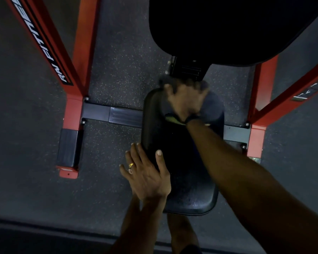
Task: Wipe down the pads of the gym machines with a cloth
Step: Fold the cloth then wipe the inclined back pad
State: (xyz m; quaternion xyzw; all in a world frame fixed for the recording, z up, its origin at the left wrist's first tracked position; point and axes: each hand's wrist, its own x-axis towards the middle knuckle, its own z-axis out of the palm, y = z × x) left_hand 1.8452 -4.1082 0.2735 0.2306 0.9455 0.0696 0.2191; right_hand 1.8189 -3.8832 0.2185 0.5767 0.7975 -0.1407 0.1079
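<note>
- Seat pad (180,162): black, oblong, long axis running from the near end by the person to the far end under the backrest pad (228,28).
- Right hand (186,99): at the far end of the seat pad, motion-blurred. Looks pressed down on a dark cloth (174,119) with a yellow-green edge showing at the wrist. Fingers appear spread over it, but blur is too heavy to say whether they're flat or curled. Can't call the grip.
- Left hand (147,175): on the near-left edge of the seat pad. Thumb lies on the top surface, fingers straight down along the pad's side, relaxed, not clenching. Ring on one finger. Reads as a brace.
- Key relation: cloth hand is at the far end, so the unwiped or remaining run of the pad lies toward the person, along the long axis. Right arm crosses over the pad's right half to get there.
- Judgement: mid-stroke on the seat. Natural next stroke is a pull back along the axis toward the near end; left thumb sits on the near-left surface and would need to lift for that strip.
- Backrest pad is above and beyond the right hand, nearer to it than to the left.
- Red frame uprights (81,52) flank the seat on both sides, standing on speckled rubber floor (117,61).
</note>
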